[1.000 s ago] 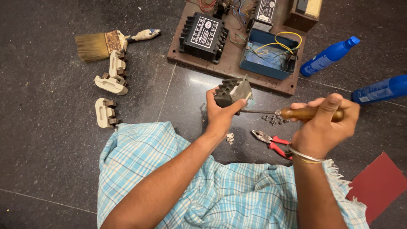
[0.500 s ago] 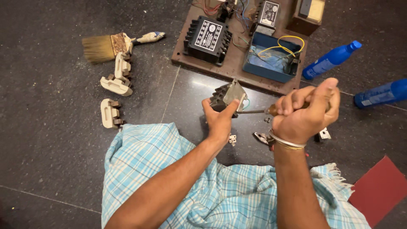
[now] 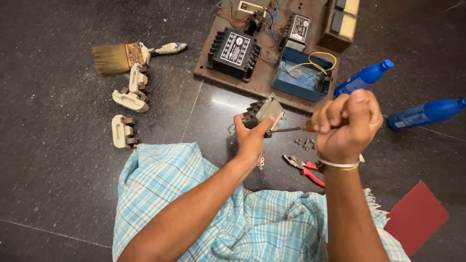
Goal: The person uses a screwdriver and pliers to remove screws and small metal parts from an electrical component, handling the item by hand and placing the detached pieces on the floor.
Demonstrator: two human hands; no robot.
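Switch block (image 3: 263, 112): small black-and-grey electrical unit with a ridged black terminal side and a pale grey face; held off the dark floor, tilted, gripped from below.

Screwdriver (image 3: 293, 128): slim metal shaft, brown handle mostly hidden in a fist; lying roughly level, tip touching the block's grey face.

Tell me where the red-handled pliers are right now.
In the head view the red-handled pliers lie on the dark floor, just below the right hand, beside the small loose screws.
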